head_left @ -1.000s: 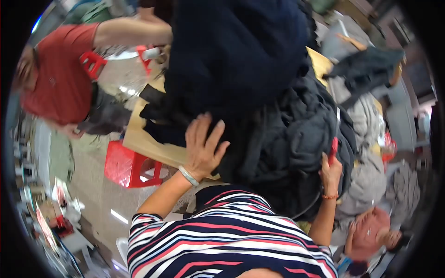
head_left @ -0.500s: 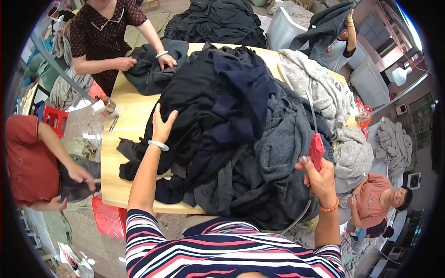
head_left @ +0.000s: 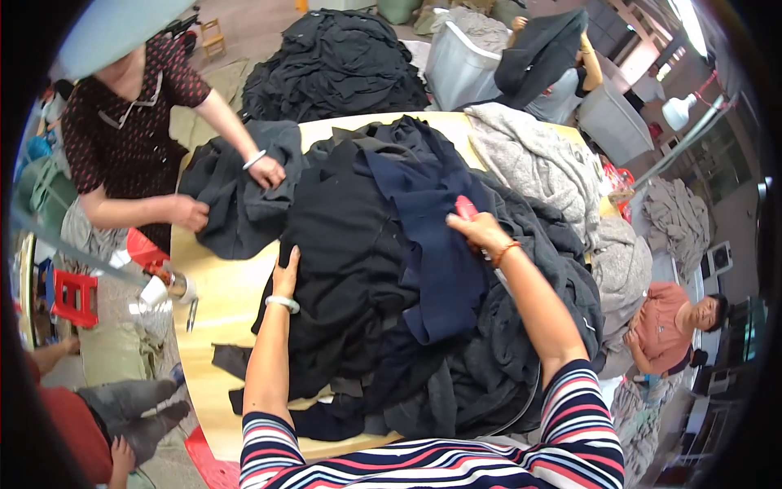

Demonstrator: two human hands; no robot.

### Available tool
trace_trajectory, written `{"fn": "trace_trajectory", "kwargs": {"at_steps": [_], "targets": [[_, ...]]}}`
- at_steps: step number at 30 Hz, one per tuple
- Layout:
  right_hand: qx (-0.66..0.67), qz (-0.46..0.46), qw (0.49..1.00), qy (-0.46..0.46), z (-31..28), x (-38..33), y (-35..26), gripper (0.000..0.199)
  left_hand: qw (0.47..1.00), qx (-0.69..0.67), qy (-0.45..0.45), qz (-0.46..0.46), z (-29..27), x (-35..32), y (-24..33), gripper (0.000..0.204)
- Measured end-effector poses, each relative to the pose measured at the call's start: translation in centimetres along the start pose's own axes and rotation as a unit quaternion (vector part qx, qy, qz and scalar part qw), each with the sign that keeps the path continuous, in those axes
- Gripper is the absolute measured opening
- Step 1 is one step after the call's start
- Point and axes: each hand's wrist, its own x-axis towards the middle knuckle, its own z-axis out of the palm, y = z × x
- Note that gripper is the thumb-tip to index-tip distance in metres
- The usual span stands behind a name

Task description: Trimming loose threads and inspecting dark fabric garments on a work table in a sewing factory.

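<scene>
A black knit garment lies spread on top of the heap, with a navy knit piece to its right. My left hand is closed at the black garment's left edge; some fingers are hidden at the cloth. Over the navy piece, my right hand grips a red-handled tool with a hose, probably an air gun. Its tip cannot be made out. Dark grey garments are piled beneath my right forearm.
Across the table's left corner, a co-worker's hands handle a dark grey garment. Light grey knits lie at the right. Beyond the table stand a dark garment heap and a grey bin. A jar stands at the left edge.
My right hand has swung left and forward with the red-handled tool, onto the navy piece. My left hand has closed at the black garment's edge, which lies flatter. The view has shifted.
</scene>
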Motion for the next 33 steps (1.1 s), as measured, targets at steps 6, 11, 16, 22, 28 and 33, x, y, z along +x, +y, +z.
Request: {"fn": "trace_trajectory", "kwargs": {"at_steps": [6,11,16,22,28,33], "targets": [[-0.072,-0.068,0.994,0.045,4.1,0.6,0.9,0.075,0.982,-0.145,-0.092,-0.073,1.2,2.2,-5.3,0.07],[-0.084,-0.094,0.992,0.026,4.3,1.0,1.2,0.071,0.992,-0.076,-0.072,-0.077,0.5,3.8,-8.5,0.063],[-0.075,-0.13,0.987,0.053,2.6,2.0,3.0,0.061,0.998,-0.02,-0.046,-0.044,1.7,0.6,-3.2,0.048],[0.024,-0.021,0.997,-0.067,-1.2,-0.7,2.6,0.036,0.999,0.051,0.015,-0.014,-1.3,-3.9,-2.0,0.03],[0.135,-0.035,0.984,-0.111,-5.9,-6.2,4.6,0.036,0.977,0.088,0.083,0.177,2.2,-13.7,7.2,0.022],[0.209,-0.06,0.969,-0.115,-7.2,-10.8,6.9,0.048,0.963,0.119,-0.178,0.165,8.7,-20.9,11.7,0.046]]}}
